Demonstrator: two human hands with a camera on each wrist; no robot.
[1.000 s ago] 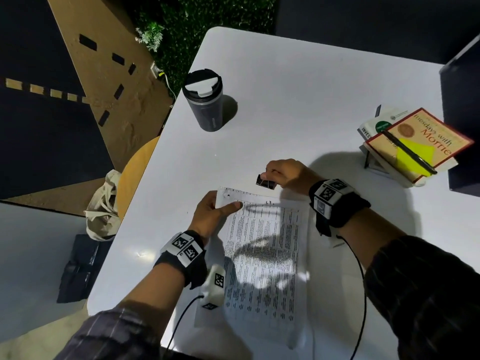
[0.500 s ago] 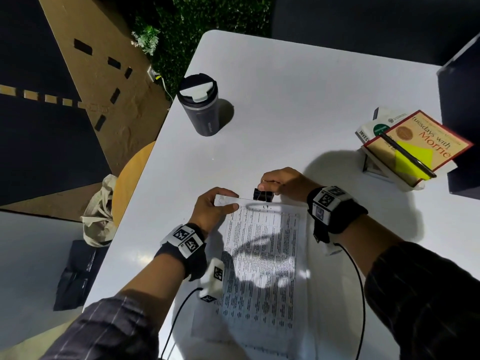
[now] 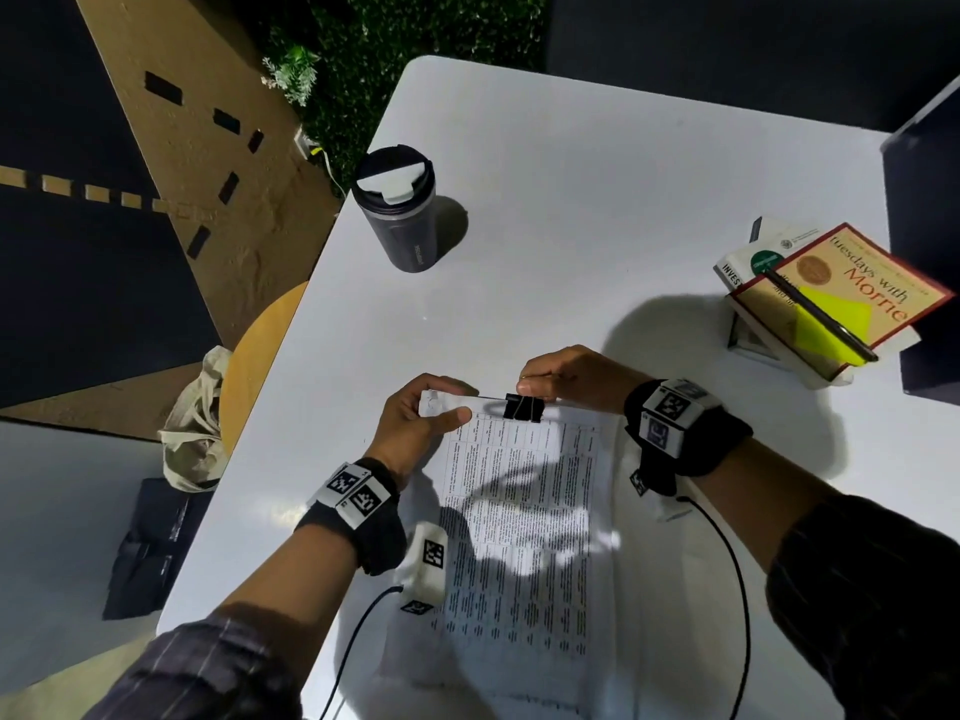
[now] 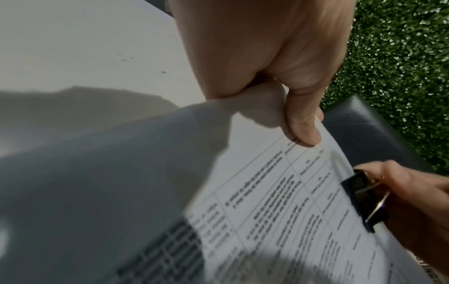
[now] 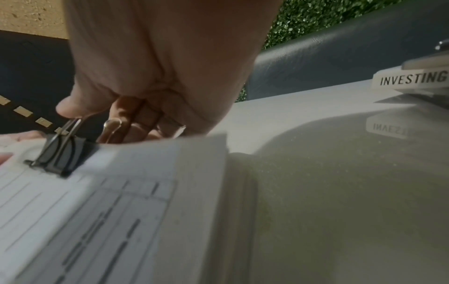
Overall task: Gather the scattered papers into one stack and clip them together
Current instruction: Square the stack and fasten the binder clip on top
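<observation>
A stack of printed papers (image 3: 524, 517) lies on the white table (image 3: 597, 200), its far edge lifted off the surface. My left hand (image 3: 431, 413) pinches the stack's far left corner, thumb on top (image 4: 303, 132). A black binder clip (image 3: 523, 407) sits over the middle of that far edge, jaws astride the paper (image 5: 57, 153). My right hand (image 3: 566, 376) pinches the clip's wire handles (image 5: 73, 123) from behind. In the left wrist view the clip (image 4: 362, 198) shows at the lower right with the right hand's fingers on it.
A dark travel mug (image 3: 402, 215) stands at the table's left edge. Books with a pen and a yellow note (image 3: 841, 288) lie at the right. Cables trail from both wrists over the near table. A bag (image 3: 195, 423) and a round stool (image 3: 260, 356) sit left of the table.
My right hand has carried the clip from the table beyond the papers onto the stack's far edge. My left hand has raised that edge and closed its grip on the corner.
</observation>
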